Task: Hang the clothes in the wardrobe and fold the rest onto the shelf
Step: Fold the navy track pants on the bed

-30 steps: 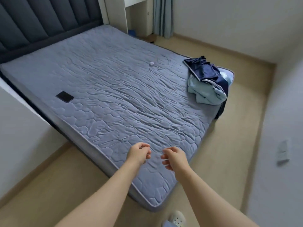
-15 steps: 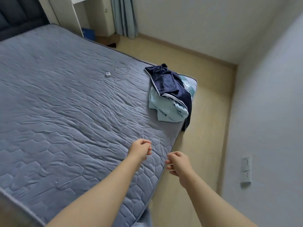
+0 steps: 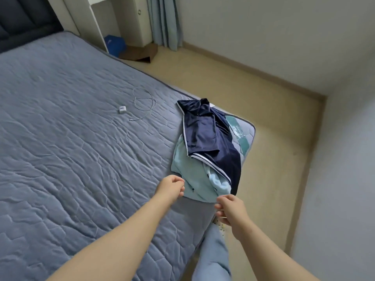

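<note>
**A:** Where do the clothes lie?

**B:** In one heap at the corner of the bed (image 3: 71, 159). A navy garment (image 3: 203, 130) with white piping is draped over a pale aqua garment (image 3: 192, 179), and its dark end hangs over the mattress edge toward the floor (image 3: 263, 118).

**A:** So nothing is hung and nothing is folded?

**B:** As far as we can see, neither. No wardrobe or shelf shows plainly (the pale cabinet (image 3: 132, 21) beside the curtain (image 3: 164, 21) may be one, but we would not swear to it). We judge the whole task is ahead of us, beginning with the first pick-up.

**A:** And our hands?

**B:** Our left hand (image 3: 170, 188) is just beside the aqua garment's near edge, fingers loosely curled and holding nothing. Our right hand (image 3: 230, 209) is at the lower corner of the hem with its fingers curled in. The view is too soft there for us to tell whether they pinch the cloth.

**A:** Is anything else on the bed?

**B:** A white charger plug (image 3: 122, 109) and its looped cable (image 3: 144, 102), well apart from the heap.

**A:** What differs from a moment back?

**B:** Half a second ago the heap lay well ahead of our hands, and now we are right at it. A second ago we faced the foot of the bed, with a dark phone on the quilt. That phone is out of view now. The curl of our hands looks the same throughout.
</note>
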`<state>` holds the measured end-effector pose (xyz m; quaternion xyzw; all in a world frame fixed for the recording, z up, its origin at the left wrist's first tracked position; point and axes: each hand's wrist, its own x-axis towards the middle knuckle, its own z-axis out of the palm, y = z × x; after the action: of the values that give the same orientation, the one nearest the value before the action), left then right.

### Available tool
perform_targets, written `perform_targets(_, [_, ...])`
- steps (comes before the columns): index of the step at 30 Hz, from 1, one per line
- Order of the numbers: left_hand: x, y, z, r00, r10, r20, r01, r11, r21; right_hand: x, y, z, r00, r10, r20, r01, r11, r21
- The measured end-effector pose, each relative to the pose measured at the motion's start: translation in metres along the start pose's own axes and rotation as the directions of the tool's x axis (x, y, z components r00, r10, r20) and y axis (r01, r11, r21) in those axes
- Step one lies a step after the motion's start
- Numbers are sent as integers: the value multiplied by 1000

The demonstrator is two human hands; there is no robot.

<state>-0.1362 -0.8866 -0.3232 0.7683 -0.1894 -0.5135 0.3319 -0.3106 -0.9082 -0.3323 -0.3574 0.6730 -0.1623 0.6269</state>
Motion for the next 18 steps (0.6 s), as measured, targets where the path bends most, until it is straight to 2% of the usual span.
perform_targets(3, [58,43,42,995,-70,-67,65,995,-72,84,-52,-28,999,4,41,0,994,-107])
perform_targets(9, [132,95,90,941,-320,-107,296,935,-193,191,-116,-46,986,107,125,-73,965,-251])
perform_targets(14, [210,105,116,913,-378,-154,334,908,-252,289,-144,-29,984,118,134,-67,939,-336])
perform_targets(18, [249,94,127,889,-419,-187,370,896,-246,348,-146,-11,988,73,137,1,882,-472])
